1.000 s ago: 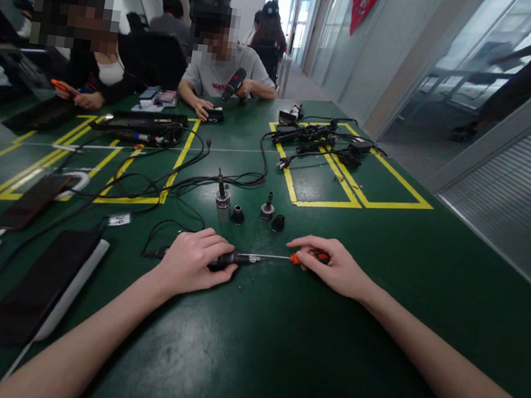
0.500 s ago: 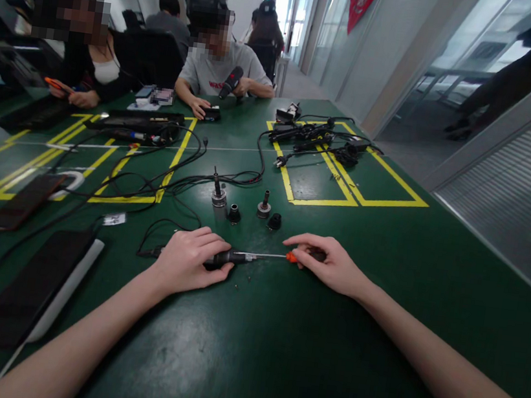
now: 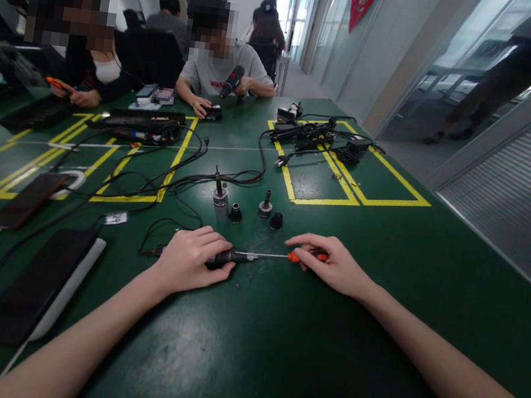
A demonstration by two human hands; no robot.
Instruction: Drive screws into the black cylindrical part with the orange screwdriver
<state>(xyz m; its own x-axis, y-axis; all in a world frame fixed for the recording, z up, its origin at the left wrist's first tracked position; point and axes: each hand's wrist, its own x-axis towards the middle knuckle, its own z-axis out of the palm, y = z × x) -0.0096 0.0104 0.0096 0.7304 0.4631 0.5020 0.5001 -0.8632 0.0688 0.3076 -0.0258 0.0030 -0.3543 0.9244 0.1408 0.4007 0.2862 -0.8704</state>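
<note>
My left hand [image 3: 195,256] is wrapped round a black cylindrical tool handle [image 3: 222,258] with a cord at its left end, lying on the green table. Between the fingers of my right hand [image 3: 330,263] is a screwdriver [image 3: 294,257] with an orange and black handle. Its thin metal shaft points left and meets the bared front end of the black tool; the exact contact point is too small to tell. Behind the hands stand two metal parts with upright stems [image 3: 220,197] [image 3: 265,205] and two black cone-shaped caps [image 3: 235,213] [image 3: 276,221]. Tiny bits [image 3: 238,285] lie in front of the tool.
Black cables [image 3: 184,178] run across the table's left half. A dark phone [image 3: 29,285] and another phone [image 3: 26,197] lie at left. Bundled black cords [image 3: 313,133] rest on yellow-taped areas behind. Across the table, one person [image 3: 228,70] holds a power drill [image 3: 232,82].
More orange of the screwdriver handle shows in my right hand, as if it has turned a little. My left hand and the black tool stay put. A person behind the glass has moved.
</note>
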